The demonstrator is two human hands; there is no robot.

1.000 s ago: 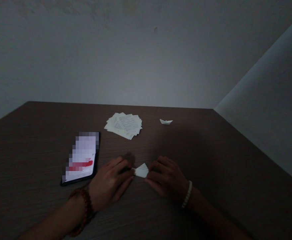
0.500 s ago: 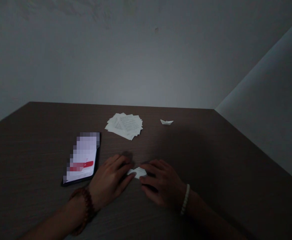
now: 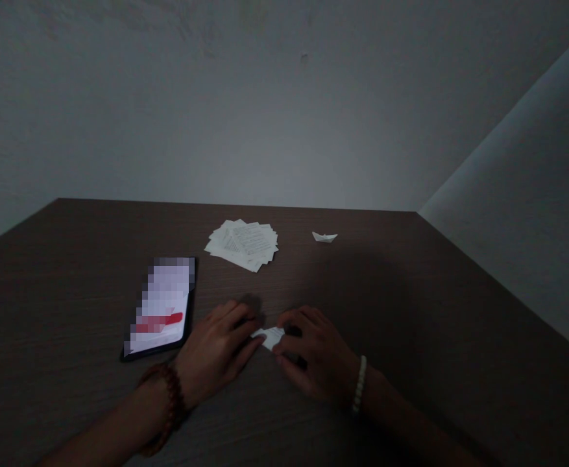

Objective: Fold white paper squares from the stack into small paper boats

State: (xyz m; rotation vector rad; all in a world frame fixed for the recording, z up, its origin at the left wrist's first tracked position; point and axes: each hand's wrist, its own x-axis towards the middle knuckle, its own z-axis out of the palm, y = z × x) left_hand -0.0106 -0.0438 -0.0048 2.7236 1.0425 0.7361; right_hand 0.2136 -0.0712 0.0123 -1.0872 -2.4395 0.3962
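A small folded piece of white paper [image 3: 273, 337] lies low over the table between my two hands. My left hand [image 3: 223, 340] is closed on its left end, with the thumb pressed on the paper. On the other side, my right hand [image 3: 316, 350] pinches the right end between thumb and fingers. The fingertips cover both ends of the paper, so its whole shape is partly hidden. A brown bead bracelet circles my left wrist and a pale bead bracelet my right.
A phone [image 3: 160, 308] with a lit, partly blurred screen lies left of my left hand. Farther back sits a fanned stack of printed paper sheets [image 3: 245, 245]. Right of the stack is a small folded paper boat [image 3: 324, 238]. Walls border the brown table [image 3: 119, 227] behind and at right.
The fingers of my right hand have shifted slightly on the folded paper, and the paper has tilted a little. My left hand is nearly still.
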